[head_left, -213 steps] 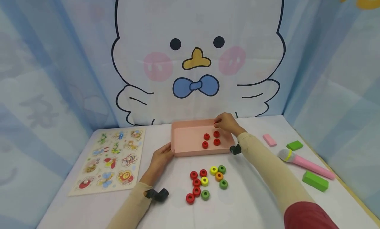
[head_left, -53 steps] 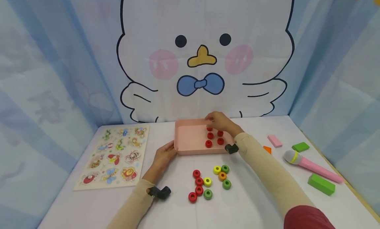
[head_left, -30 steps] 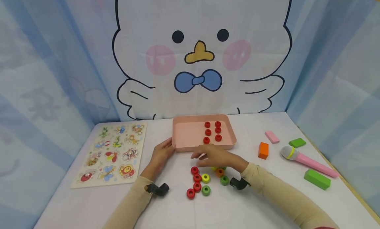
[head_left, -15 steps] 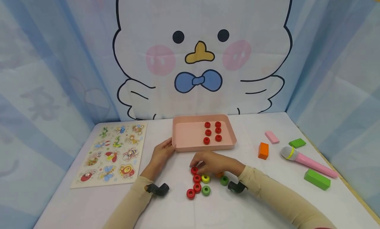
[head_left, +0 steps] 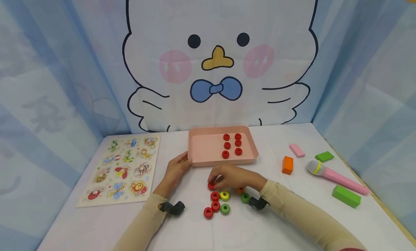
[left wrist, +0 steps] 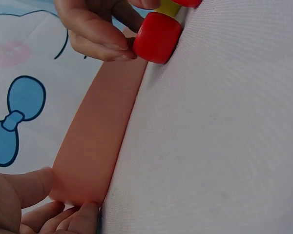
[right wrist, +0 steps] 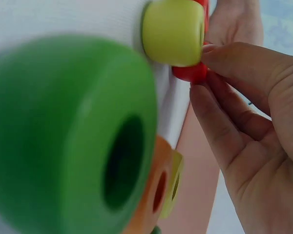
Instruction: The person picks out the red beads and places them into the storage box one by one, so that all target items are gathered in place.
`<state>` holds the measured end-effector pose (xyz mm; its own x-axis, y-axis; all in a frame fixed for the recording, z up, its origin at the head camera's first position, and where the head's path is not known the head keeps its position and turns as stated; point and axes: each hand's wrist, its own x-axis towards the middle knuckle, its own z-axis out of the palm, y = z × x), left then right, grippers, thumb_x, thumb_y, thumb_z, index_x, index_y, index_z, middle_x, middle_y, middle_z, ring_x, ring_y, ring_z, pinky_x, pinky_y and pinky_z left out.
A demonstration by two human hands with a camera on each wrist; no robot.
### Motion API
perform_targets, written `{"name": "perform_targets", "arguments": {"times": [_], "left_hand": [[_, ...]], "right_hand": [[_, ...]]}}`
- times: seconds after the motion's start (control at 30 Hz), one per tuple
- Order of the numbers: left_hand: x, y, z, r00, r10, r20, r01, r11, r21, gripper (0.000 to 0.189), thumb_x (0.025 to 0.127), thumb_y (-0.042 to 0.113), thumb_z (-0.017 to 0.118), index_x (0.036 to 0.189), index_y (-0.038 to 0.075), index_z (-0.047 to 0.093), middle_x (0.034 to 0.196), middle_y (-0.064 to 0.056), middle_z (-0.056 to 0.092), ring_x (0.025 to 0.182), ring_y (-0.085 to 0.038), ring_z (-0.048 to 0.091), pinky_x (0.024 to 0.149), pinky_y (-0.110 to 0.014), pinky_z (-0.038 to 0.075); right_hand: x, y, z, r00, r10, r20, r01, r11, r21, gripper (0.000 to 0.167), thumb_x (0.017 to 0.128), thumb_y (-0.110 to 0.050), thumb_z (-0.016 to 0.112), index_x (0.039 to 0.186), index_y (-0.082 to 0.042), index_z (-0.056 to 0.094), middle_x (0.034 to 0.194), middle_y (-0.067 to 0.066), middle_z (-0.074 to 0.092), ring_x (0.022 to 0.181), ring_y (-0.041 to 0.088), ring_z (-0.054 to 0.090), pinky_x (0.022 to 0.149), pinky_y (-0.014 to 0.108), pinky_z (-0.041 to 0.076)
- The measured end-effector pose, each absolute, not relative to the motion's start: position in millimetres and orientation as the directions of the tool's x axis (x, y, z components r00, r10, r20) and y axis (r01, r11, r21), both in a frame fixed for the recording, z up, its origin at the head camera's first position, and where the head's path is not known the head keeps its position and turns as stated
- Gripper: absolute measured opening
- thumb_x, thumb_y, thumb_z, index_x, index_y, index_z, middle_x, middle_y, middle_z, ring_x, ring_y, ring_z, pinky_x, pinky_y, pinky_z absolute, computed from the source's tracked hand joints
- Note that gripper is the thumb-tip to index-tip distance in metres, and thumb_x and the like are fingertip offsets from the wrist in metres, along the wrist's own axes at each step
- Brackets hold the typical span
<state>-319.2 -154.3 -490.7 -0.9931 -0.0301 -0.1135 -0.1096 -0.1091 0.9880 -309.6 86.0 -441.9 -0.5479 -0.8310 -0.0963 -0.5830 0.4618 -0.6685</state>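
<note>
In the head view my right hand pinches a red bead between thumb and fingers, at the top of a loose group on the table. The right wrist view shows this red bead at the fingertips, partly behind a yellow bead. My left hand holds the near left corner of a shallow pink tray, its thumb and curled fingers at the wall in the left wrist view. Several red beads stand in two columns in the tray's right half.
More red beads, a green bead and an orange bead, partly hidden, lie before me. At left is an insect picture board. To the right are an orange block, a toy microphone and a green block.
My right hand has left the tray, where more red beads now stand than at first, and come down to the table beads, pinching a red one. My left hand stays at the tray corner.
</note>
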Motion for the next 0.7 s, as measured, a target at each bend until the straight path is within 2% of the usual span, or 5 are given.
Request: {"name": "perform_targets", "arguments": {"times": [0.33,0.5,0.7], "left_hand": [[-320.6,-153.8,-491.6,-0.995,-0.043,-0.093,-0.088,-0.106,0.991,0.051,0.094,0.004,0.062,0.143,-0.003,0.047,0.143,-0.019,0.049,0.13,-0.028,0.048,0.107,-0.039,0.04],[-319.8,-153.5,-490.4,-0.994,-0.045,-0.104,-0.099,-0.093,0.991,0.051,0.095,0.005,0.061,0.143,-0.003,0.047,0.144,-0.019,0.048,0.131,-0.029,0.047,0.107,-0.039,0.04],[-320.2,-155.1,-490.0,-0.991,-0.044,-0.123,-0.119,-0.085,0.989,0.051,0.095,0.005,0.062,0.144,-0.001,0.046,0.145,-0.017,0.047,0.133,-0.028,0.046,0.108,-0.039,0.039]], "right_hand": [[-311.3,80.8,-444.5,-0.55,-0.828,-0.106,-0.609,0.485,-0.628,0.026,0.087,-0.01,0.076,0.113,-0.013,0.073,0.104,-0.011,0.063,0.098,0.003,0.061,0.085,0.017,0.051],[-313.5,81.9,-442.0,-0.565,-0.818,-0.108,-0.589,0.491,-0.642,0.027,0.088,-0.015,0.075,0.115,-0.014,0.072,0.105,-0.014,0.063,0.099,0.002,0.061,0.084,0.017,0.052],[-330.1,88.2,-423.4,-0.598,-0.801,-0.01,-0.594,0.452,-0.665,0.027,0.09,-0.012,0.073,0.116,-0.007,0.071,0.106,-0.008,0.064,0.101,0.01,0.063,0.087,0.023,0.053]]}}
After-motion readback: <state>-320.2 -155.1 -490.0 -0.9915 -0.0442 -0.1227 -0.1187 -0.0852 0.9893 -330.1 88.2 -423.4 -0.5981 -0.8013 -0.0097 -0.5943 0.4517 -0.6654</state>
